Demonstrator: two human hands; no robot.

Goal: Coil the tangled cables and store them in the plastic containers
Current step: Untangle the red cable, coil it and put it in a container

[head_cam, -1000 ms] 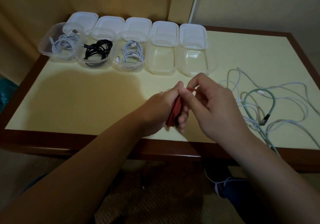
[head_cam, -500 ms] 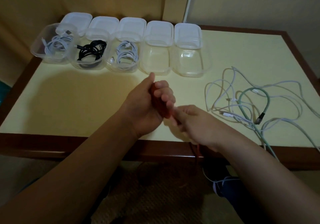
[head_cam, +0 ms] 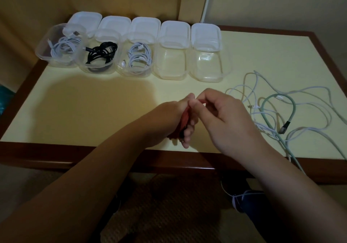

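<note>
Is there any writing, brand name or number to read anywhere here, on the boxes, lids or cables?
None can be read.
Plastic containers and their lids: plain, no label showing.
Cable plugs, such as the dark one on the green cable: too small and blurred to show any marking.
Red cable in the hands: no print visible.

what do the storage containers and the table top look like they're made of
Containers: clear, glossy plastic by the look; the coiled cables show through the walls, and the rims catch highlights. Their lids look frosted white, probably plastic too.
Table: smooth pale-yellow top, likely laminate or paint, inside a dark reddish-brown, wood-looking border.
</note>
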